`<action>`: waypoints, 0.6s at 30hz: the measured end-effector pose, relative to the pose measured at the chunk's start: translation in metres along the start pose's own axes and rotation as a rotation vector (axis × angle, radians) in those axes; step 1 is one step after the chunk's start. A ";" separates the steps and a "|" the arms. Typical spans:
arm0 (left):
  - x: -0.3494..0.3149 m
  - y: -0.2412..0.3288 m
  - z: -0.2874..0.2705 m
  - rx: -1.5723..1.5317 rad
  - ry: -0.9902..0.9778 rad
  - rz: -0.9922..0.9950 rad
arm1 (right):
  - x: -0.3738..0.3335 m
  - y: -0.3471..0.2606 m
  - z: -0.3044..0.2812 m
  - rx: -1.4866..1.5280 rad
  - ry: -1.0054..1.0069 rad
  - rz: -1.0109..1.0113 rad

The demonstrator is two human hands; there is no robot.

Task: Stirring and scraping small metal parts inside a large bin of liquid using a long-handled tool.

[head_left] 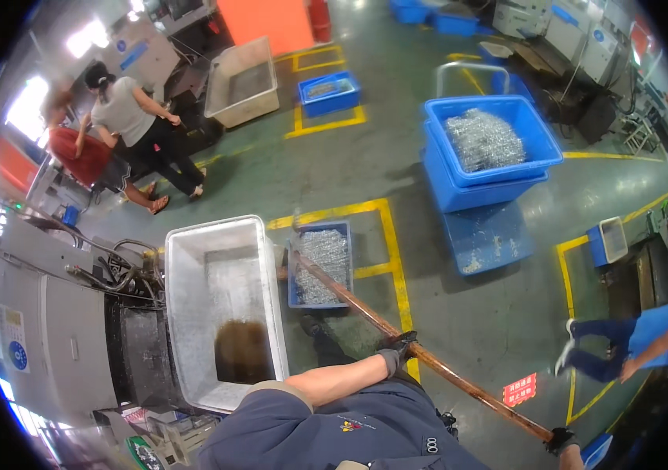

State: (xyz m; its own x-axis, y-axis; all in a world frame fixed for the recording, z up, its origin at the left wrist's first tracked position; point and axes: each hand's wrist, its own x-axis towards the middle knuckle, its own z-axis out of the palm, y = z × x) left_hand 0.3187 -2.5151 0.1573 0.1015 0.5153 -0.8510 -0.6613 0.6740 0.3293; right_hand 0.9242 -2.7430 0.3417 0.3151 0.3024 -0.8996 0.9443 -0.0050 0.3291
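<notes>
A long wooden pole (443, 366) slants across in front of me, and both my gloved hands are closed around it. My left hand (398, 351) grips it near the middle, close to my waist. Down at the lower right, my right hand (563, 441) holds it near its end. The pole's far end reaches over a blue bin (350, 270) full of silvery metal shavings (323, 254). What is fixed to that end is too unclear to name. Left of this bin stands a large white tub (176, 313) with a brown puddle (241, 351) at its bottom.
Stacked blue tubs (541, 160) of shavings stand on a blue cart (486, 239) at the right. Two people (126, 117) stand at the far left; another person (655, 337) is at the right. Machines (59, 329) line the left. Yellow lines (398, 282) mark the floor.
</notes>
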 end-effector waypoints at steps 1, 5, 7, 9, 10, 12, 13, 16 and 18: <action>-0.007 0.011 0.004 -0.027 -0.078 0.008 | 0.009 0.004 -0.004 -0.050 0.117 -0.004; -0.023 0.051 -0.005 -0.074 -0.105 0.093 | 0.042 -0.028 -0.066 -0.053 0.261 -0.027; -0.007 0.075 -0.026 -0.244 -0.199 0.027 | 0.050 -0.050 -0.099 -0.079 0.502 -0.071; -0.007 0.104 -0.046 -0.182 -0.143 0.186 | 0.039 -0.101 -0.160 0.036 0.566 -0.233; -0.012 0.124 -0.046 -0.139 -0.016 0.182 | 0.039 -0.120 -0.172 0.045 0.584 -0.222; 0.016 0.158 -0.087 -0.224 0.056 0.098 | 0.044 -0.160 -0.203 0.196 0.833 -0.270; 0.052 0.171 -0.128 -0.349 0.002 0.012 | 0.026 -0.184 -0.225 0.190 0.852 -0.280; 0.065 0.214 -0.191 -0.167 0.287 -0.013 | -0.050 -0.277 -0.290 0.034 1.090 -0.340; 0.142 0.236 -0.261 -0.348 -0.044 0.163 | -0.069 -0.328 -0.324 0.083 1.054 -0.467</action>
State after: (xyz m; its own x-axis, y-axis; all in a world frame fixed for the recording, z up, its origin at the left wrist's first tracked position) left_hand -0.0173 -2.4211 0.0077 0.0006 0.6280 -0.7782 -0.8833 0.3652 0.2941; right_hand 0.5621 -2.4537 0.3887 -0.2649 0.9365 -0.2298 0.9636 0.2659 -0.0273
